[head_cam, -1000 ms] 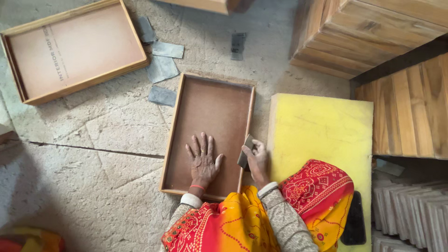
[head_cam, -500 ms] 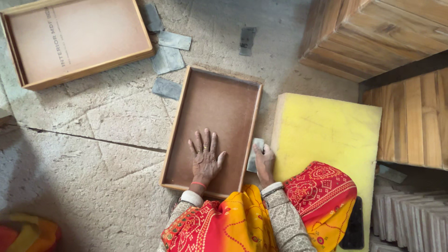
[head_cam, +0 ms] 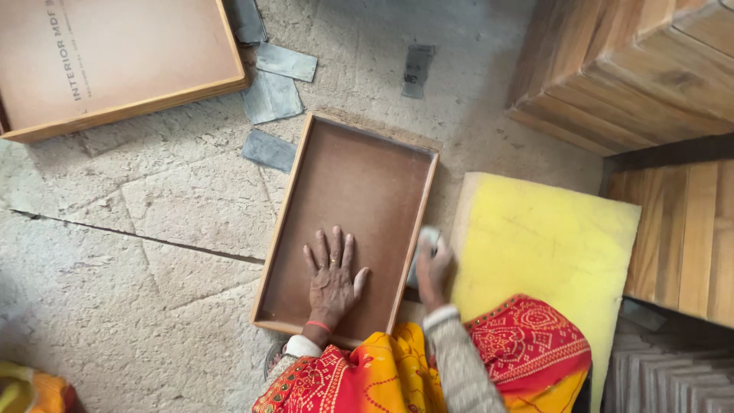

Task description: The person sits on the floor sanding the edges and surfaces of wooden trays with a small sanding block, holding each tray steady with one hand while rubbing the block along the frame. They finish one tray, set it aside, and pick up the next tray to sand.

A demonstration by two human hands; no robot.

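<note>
Tray (head_cam: 359, 183) now nearer; right hand (head_cam: 433, 269) slid along its rim.

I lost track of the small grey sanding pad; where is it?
In the head view, the small grey sanding pad is in the right hand, against the right rim of the shallow brown wooden tray, beside the yellow foam slab.

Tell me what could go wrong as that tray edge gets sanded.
1. The right hand presses a small grey sandpaper piece on the wooden tray's thin right rim; it could slip off and scrape fingers.
2. Only the flat left hand steadies the tray, so it might slide on the dusty stone floor.
3. Loose sandpaper sheets nearby could get kicked.
</note>
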